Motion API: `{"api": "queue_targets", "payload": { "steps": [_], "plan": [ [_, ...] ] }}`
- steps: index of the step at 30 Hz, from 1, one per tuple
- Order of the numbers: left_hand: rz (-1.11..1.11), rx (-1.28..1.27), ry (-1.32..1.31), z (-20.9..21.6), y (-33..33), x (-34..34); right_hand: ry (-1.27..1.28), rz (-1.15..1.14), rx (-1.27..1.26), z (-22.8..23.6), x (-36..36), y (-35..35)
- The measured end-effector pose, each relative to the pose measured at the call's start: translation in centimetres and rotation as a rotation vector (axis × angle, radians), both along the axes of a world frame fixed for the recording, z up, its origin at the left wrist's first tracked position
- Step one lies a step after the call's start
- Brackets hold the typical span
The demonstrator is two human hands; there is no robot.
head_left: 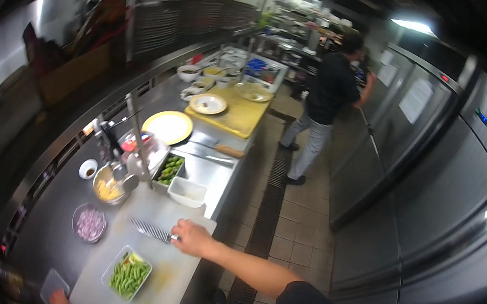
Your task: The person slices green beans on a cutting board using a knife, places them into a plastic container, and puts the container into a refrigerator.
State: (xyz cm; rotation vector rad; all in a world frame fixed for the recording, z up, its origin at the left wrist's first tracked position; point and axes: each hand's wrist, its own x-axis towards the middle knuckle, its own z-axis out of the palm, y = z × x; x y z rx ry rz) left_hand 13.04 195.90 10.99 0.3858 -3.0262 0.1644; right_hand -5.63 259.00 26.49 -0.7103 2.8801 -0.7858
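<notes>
Steel knife (150,230) lying flat on white cutting board (145,250), right hand (194,238) clamped on its handle; left hand (59,301) barely showing, grip unclear. Best lifting blade-down, clear of green beans tub (128,274).

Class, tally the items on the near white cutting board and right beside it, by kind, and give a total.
Knife, under the right hand: 1
Tub of green beans: 1
Empty white tub: 1
Bowl of chopped red onion: 1
Metal bowl of yellow food: 1
Total: 5
</notes>
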Motion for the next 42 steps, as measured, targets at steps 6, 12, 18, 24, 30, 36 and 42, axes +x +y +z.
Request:
{"api": "queue_targets", "payload": {
  "steps": [6,12,18,24,30,36,42],
  "plan": [
    [-0.100,0.070,0.140,6.9,6.5,-4.0,-0.063,-0.001,-0.060,-0.4,5.1,1.3],
    [-0.461,0.308,0.255,20.3,15.9,-5.1,0.045,0.125,-0.259,0.4,7.6,-2.7],
    [-0.854,0.628,-0.136,26.2,27.8,-5.0,0.375,0.280,-0.416,2.1,8.9,-8.4],
    [-0.773,1.228,-0.299,22.6,30.1,-5.7,-0.044,0.341,-0.456,1.1,9.9,-6.6],
    [-0.219,1.708,-0.223,16.8,27.8,-7.4,-0.523,-0.022,-0.944,-4.7,7.2,-2.6],
    [0.101,1.730,-0.038,12.0,28.9,-5.8,-0.529,-0.216,-0.793,-7.5,6.0,-5.7],
    [0.044,1.537,0.010,12.3,29.0,-5.7,-0.270,-0.199,-0.722,-9.3,3.6,-9.1]
  ]
}}
